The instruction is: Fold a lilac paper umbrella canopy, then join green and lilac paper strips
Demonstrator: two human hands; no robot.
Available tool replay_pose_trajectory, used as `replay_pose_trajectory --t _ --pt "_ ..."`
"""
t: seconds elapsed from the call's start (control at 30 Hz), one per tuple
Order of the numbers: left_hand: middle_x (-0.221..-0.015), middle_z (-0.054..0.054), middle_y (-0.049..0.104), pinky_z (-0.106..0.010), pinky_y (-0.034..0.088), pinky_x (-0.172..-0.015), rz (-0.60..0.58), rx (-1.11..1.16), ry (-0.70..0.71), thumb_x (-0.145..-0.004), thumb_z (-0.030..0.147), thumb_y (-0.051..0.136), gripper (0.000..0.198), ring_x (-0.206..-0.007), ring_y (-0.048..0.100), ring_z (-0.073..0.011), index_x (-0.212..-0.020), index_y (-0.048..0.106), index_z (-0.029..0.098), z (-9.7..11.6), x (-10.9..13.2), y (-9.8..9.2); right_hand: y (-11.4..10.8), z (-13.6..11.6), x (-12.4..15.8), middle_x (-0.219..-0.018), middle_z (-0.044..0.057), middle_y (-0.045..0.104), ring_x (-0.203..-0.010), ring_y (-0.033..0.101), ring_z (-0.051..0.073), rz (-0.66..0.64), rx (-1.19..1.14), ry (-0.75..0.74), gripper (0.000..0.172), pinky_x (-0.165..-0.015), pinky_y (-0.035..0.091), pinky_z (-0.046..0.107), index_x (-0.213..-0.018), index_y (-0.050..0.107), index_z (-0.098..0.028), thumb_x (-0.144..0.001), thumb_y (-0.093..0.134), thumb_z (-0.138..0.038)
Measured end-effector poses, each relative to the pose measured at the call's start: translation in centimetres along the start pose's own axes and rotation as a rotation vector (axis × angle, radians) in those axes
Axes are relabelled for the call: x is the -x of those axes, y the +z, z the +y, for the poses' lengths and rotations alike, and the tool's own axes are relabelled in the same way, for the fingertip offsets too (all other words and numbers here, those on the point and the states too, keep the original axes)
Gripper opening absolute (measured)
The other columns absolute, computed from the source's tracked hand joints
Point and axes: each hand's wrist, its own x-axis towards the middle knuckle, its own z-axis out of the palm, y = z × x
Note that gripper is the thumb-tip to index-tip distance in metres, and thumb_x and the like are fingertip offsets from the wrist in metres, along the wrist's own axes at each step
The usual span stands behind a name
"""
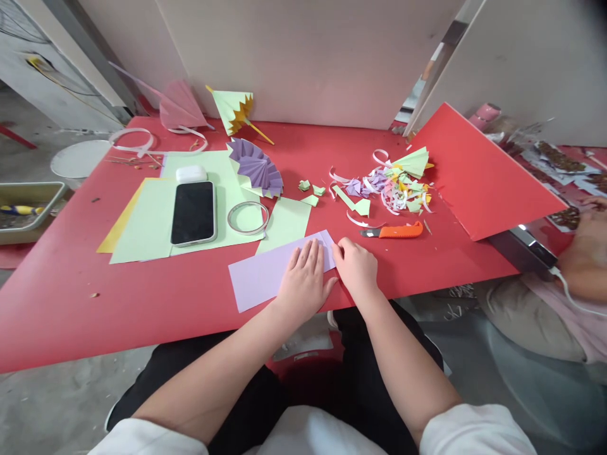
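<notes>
A strip of light purple paper (256, 278) lies at a slant near the table's front edge. My left hand (305, 278) rests flat on it, fingers stretched out. At the strip's right end, my right hand (356, 268) has its fingers curled, thumb and forefinger closed on the paper's edge, where a narrow fold seems to show. Beyond the strip are pale green sheets (142, 221) and a roll of clear tape (248, 218). An orange utility knife (401, 231) lies beyond my right hand. A pleated purple paper fan (257, 167) sits farther back.
On the red table (61, 303) are a phone (193, 213), a white case (191, 174) and a heap of paper scraps (393, 189). Paper umbrellas, one green and yellow (232, 110), stand at the back. A red board (484, 177) leans on the right, near another person's arm (588, 253).
</notes>
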Motion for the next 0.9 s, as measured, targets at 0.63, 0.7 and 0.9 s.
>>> replay_pose_trajectory --t 0.63,0.7,0.9 --pt "-0.145 -0.022 0.027 -0.046 0.022 -0.110 -0.025 -0.005 -0.002 -0.092 0.045 0.030 0.065 -0.136 0.023 -0.0312 -0.137 0.030 -0.002 0.19 -0.04 -0.23 0.49 -0.17 0.33 -0.074 0.002 0.065 -0.062 0.054 0.011 0.041 0.012 0.003 0.027 -0.051 0.014 0.025 -0.079 0.056 -0.019 -0.092 0.037 -0.033" --pt "-0.145 -0.022 0.027 -0.046 0.023 -0.110 -0.020 -0.005 -0.002 -0.092 0.045 0.030 0.065 -0.136 0.023 -0.0311 -0.137 0.030 -0.001 0.19 -0.04 -0.21 0.48 -0.17 0.35 -0.074 0.003 0.065 -0.062 0.054 0.011 0.044 0.010 0.004 0.026 -0.051 0.014 0.025 -0.079 0.056 -0.019 -0.092 0.037 -0.032" --pt "-0.146 -0.022 0.026 -0.045 0.021 -0.111 -0.027 -0.012 -0.005 -0.092 0.045 0.029 0.065 -0.137 0.022 -0.0310 -0.137 0.030 -0.002 0.16 -0.02 -0.12 0.52 -0.17 0.37 -0.073 0.002 0.065 -0.061 0.054 0.011 0.052 0.001 0.007 0.027 -0.050 0.014 0.025 -0.077 0.056 -0.018 -0.091 0.037 -0.031"
